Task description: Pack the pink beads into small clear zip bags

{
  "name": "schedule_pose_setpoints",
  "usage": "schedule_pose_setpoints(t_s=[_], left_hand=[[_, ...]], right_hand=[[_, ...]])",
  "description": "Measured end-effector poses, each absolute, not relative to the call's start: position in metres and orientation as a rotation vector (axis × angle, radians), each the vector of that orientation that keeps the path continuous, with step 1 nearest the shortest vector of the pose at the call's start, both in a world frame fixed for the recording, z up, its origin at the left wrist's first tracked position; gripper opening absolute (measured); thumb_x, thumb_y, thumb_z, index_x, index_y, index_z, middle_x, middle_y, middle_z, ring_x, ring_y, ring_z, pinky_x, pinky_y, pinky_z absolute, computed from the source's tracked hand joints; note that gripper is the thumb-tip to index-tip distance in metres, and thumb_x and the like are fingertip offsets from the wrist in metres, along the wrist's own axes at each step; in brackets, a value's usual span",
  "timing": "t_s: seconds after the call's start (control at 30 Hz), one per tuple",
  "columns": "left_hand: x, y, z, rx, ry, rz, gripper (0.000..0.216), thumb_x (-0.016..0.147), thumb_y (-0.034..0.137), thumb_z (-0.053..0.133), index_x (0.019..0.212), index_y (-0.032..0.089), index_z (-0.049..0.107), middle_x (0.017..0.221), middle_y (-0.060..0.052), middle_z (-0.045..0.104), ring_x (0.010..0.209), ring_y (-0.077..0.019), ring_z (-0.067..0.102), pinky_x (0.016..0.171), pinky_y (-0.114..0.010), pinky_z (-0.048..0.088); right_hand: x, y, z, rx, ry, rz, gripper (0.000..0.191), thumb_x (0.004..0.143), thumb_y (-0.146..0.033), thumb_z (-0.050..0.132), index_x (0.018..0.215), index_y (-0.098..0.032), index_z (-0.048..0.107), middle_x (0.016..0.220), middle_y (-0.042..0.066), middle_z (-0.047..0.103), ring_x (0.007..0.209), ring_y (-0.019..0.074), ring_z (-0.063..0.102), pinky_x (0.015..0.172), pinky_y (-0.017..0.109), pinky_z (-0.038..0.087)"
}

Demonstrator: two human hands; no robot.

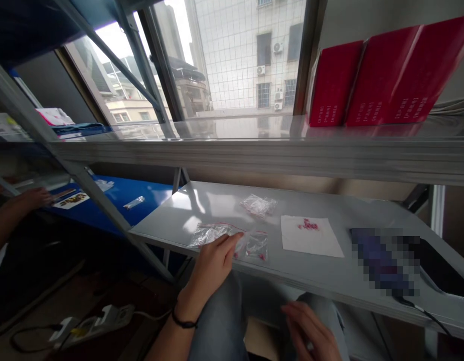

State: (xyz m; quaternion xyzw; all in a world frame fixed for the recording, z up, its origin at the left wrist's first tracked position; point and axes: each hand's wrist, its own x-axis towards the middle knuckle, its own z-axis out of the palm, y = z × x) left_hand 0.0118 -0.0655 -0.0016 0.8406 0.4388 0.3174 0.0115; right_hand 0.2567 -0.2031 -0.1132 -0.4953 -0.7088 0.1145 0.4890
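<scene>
My left hand (213,260) is over the front edge of the grey table, thumb and fingertips pinched at the red-edged top of a small clear zip-lock bag. Part of that bag is hidden behind the fingers, and a pinkish-red bit shows low in it. Just right of it lies another small zip-lock bag (257,244) with a few small pinkish-red pieces at its bottom. To the left, more clear bags (209,231) overlap. My right hand (310,331) is low over my right knee, blurred, its fingers partly bent; whether it holds anything does not show.
A white paper sheet (310,242) bears a small heap of pinkish-red pieces (309,225). Behind the bags sits a pile of clear bags (259,204). A dark phone (442,265) lies at right. A shelf (254,155) with red boxes (393,80) spans above. Another person's hand (34,198) works at left.
</scene>
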Motion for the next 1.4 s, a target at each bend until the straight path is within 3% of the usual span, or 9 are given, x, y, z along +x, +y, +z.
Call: schedule_pose_setpoints(t_s=[0.17, 0.4, 0.53, 0.7, 0.83, 0.97, 1.17, 1.27, 1.4], left_hand=[[0.006, -0.115, -0.012, 2.537, 1.374, 0.971, 0.040, 0.098, 0.010, 0.045, 0.124, 0.020, 0.074, 0.099, -0.008, 0.080, 0.085, -0.0205, 0.079, 0.079, -0.030, 0.064], [0.001, -0.144, -0.004, 2.541, 1.403, 0.980, 0.044, 0.096, 0.007, 0.043, 0.128, 0.017, 0.072, 0.085, -0.006, 0.077, 0.074, -0.0206, 0.077, 0.066, -0.029, 0.063], [0.012, -0.151, -0.004, 2.432, 1.360, 1.018, 0.038, 0.100, 0.011, 0.046, 0.130, 0.018, 0.069, 0.102, -0.008, 0.081, 0.089, -0.0213, 0.079, 0.081, -0.030, 0.064], [0.024, -0.150, -0.002, 2.268, 1.182, 0.969, 0.035, 0.104, 0.021, 0.050, 0.135, 0.027, 0.066, 0.119, -0.007, 0.077, 0.108, -0.0203, 0.075, 0.095, -0.032, 0.061], [0.022, -0.135, 0.005, 2.296, 1.034, 0.754, 0.074, 0.073, 0.043, 0.092, 0.140, 0.031, 0.064, 0.148, -0.011, 0.060, 0.140, -0.0334, 0.054, 0.117, -0.049, 0.049], [0.026, -0.121, 0.007, 2.244, 0.911, 0.575, 0.087, 0.063, 0.043, 0.098, 0.141, 0.031, 0.063, 0.144, -0.010, 0.065, 0.136, -0.0315, 0.058, 0.121, -0.049, 0.044], [0.037, -0.108, -0.003, 2.113, 0.930, 0.615, 0.078, 0.062, 0.035, 0.098, 0.134, 0.040, 0.068, 0.140, -0.006, 0.069, 0.131, -0.0328, 0.063, 0.114, -0.047, 0.052], [0.039, -0.089, -0.018, 2.010, 0.913, 0.764, 0.062, 0.065, 0.046, 0.095, 0.123, 0.036, 0.075, 0.130, -0.008, 0.074, 0.126, -0.0356, 0.066, 0.109, -0.049, 0.055], [0.072, -0.055, -0.037, 1.739, 0.806, 1.006, 0.052, 0.070, 0.055, 0.088, 0.113, 0.028, 0.077, 0.114, -0.008, 0.076, 0.107, -0.0297, 0.072, 0.093, -0.037, 0.061]], right_hand=[[0.214, -0.168, -0.019, -0.923, -2.036, 0.349, 0.053, 0.094, -0.005, 0.046, 0.141, -0.027, 0.058, 0.137, 0.007, 0.070, 0.125, 0.0182, 0.068, 0.100, 0.031, 0.060], [0.188, -0.168, -0.020, -0.936, -2.240, 0.148, 0.050, 0.093, -0.002, 0.050, 0.140, -0.015, 0.057, 0.131, 0.013, 0.071, 0.105, 0.0259, 0.071, 0.086, 0.039, 0.066], [0.186, -0.177, -0.029, -1.107, -2.257, -0.038, 0.047, 0.087, 0.000, 0.056, 0.131, -0.015, 0.064, 0.126, 0.013, 0.073, 0.095, 0.0269, 0.070, 0.078, 0.039, 0.066], [0.203, -0.184, -0.026, -1.234, -2.242, -0.050, 0.051, 0.081, 0.002, 0.060, 0.128, -0.019, 0.065, 0.140, 0.016, 0.064, 0.107, 0.0292, 0.067, 0.088, 0.043, 0.065], [0.234, -0.188, -0.015, -1.194, -2.338, 0.086, 0.047, 0.091, -0.007, 0.058, 0.132, -0.031, 0.062, 0.145, 0.010, 0.060, 0.113, 0.0278, 0.065, 0.094, 0.046, 0.062], [0.253, -0.188, -0.004, -1.161, -2.386, 0.280, 0.048, 0.092, -0.007, 0.056, 0.128, -0.037, 0.064, 0.147, 0.004, 0.058, 0.120, 0.0264, 0.062, 0.099, 0.046, 0.057], [0.261, -0.185, 0.004, -1.145, -2.288, 0.366, 0.028, 0.096, -0.017, 0.062, 0.117, -0.034, 0.070, 0.135, 0.001, 0.065, 0.116, 0.0214, 0.063, 0.097, 0.036, 0.055], [0.279, -0.173, 0.002, -1.054, -2.068, 0.286, 0.032, 0.096, -0.010, 0.054, 0.114, -0.030, 0.071, 0.123, 0.002, 0.072, 0.108, 0.0173, 0.067, 0.095, 0.031, 0.056], [0.328, -0.122, -0.015, -1.164, -1.595, 0.185, 0.030, 0.094, -0.009, 0.045, 0.104, -0.023, 0.071, 0.098, 0.006, 0.074, 0.092, 0.0192, 0.070, 0.080, 0.031, 0.058]])
